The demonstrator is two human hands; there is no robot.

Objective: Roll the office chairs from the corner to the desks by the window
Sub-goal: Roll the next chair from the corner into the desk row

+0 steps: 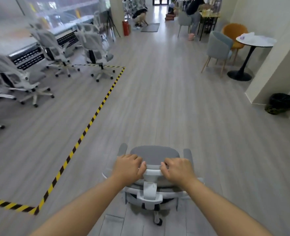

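Office chair (153, 156), grey seat, white frame: one in transit on open floor, right of the striped floor tape (96, 113). Left hand (128, 167) and right hand (179, 169) each grip its backrest top. Three like chairs (96, 48) already stand fully in view at the window desks (30, 48); this one remains undelivered, others possibly out of frame.

Just one view here, a wide-angle head cam looking forward and down from standing height. Close in at 6 o'clock are the hands (155, 168) on a chair (153, 156); window desks (26, 48) sit farther off at 10 o'clock.
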